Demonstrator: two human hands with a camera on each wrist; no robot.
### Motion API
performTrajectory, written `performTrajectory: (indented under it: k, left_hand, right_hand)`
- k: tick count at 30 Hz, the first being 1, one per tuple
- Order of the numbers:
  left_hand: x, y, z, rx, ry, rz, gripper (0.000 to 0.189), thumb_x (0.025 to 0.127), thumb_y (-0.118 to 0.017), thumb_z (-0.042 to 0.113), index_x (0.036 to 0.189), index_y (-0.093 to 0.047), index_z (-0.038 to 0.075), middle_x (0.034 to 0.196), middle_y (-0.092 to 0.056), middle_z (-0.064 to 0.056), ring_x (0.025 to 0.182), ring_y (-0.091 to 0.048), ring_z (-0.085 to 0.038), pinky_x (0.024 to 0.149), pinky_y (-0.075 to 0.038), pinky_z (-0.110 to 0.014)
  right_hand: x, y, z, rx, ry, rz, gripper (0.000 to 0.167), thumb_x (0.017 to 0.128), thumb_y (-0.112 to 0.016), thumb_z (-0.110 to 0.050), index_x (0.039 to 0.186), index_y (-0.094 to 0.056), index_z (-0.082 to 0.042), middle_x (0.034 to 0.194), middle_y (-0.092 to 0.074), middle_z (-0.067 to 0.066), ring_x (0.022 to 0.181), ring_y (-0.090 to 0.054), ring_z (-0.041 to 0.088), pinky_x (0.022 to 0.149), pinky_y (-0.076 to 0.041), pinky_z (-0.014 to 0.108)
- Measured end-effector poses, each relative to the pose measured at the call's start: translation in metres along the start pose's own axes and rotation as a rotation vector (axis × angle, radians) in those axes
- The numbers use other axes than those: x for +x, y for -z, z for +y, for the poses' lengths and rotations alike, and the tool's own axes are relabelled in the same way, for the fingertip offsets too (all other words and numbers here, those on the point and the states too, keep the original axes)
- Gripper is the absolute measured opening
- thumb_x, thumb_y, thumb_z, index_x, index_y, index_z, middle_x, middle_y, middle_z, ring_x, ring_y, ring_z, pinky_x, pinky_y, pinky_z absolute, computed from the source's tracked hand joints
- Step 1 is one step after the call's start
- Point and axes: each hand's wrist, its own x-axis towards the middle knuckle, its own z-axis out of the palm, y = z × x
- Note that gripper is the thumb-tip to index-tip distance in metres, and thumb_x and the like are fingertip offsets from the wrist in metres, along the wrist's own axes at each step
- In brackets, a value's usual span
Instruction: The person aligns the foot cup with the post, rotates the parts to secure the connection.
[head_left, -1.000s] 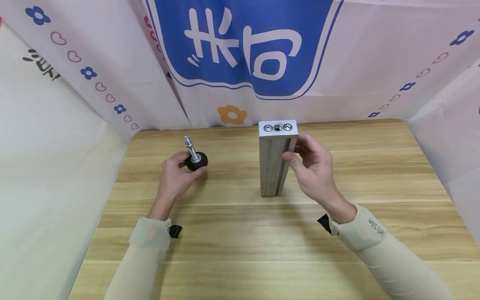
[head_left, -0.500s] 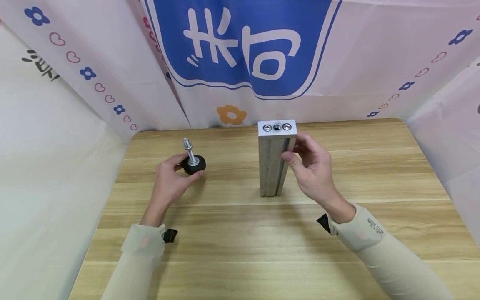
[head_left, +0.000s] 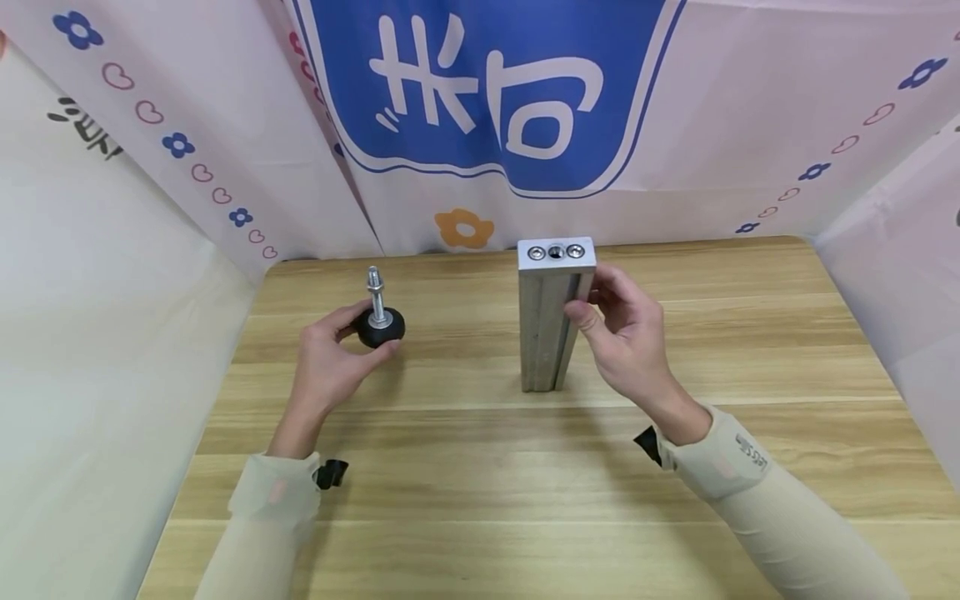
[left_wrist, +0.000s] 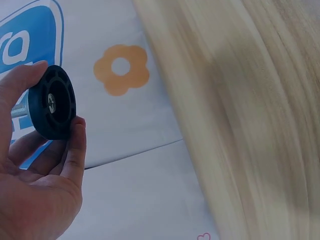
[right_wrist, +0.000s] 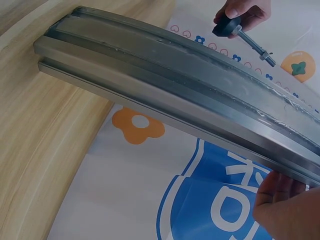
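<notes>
Between thumb and fingers, my left hand pinches the round black base of a leveling foot. Its threaded bolt, carrying a nut, points upward above the table. The left wrist view shows the hollow underside of this leveling foot, with a cross-head screw at its centre. My right hand grips the right side of an upright aluminum profile, thumb on the near side, near its top. The profile's top end plate has two screws and a hole between them. Its lower end stands on the table.
The wooden table spreads under both hands. Behind it hangs a white cloth with a blue printed sign and flowers. More white cloth rises along the left side.
My left hand has moved slightly left and toward me with the leveling foot, whose bolt now stands more upright. The right hand and the profile have stayed in place.
</notes>
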Motion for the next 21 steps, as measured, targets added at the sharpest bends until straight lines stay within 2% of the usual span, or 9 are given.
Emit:
performTrajectory:
  k: [10,21]
  left_hand:
    - [-0.001,0.0069,0.0051,0.018,-0.01,0.039,0.062,0.082,-0.088,0.012,0.137,-0.065,-0.005,0.138,-0.068,-0.026,0.123,-0.068,-0.047,0.11,-0.051,-0.062]
    - [-0.0014,0.008,0.0085,0.042,-0.019,0.085,0.059,0.08,-0.09,0.01,0.134,-0.068,-0.003,0.13,-0.072,-0.025,0.118,-0.071,-0.043,0.109,-0.051,-0.06]
  right_hand:
    - [-0.0001,0.0,0.0007,0.001,-0.002,-0.001,0.069,0.096,-0.069,-0.041,0.129,-0.058,0.018,0.119,-0.071,-0.011,0.096,-0.061,0.01,0.084,-0.053,0.022]
    - [-0.0005,0.0006,0.0016,-0.007,0.0,-0.003,0.069,0.096,-0.069,-0.041,0.129,-0.058,0.018,0.119,-0.07,-0.012,0.096,-0.061,0.01,0.085,-0.053,0.021]
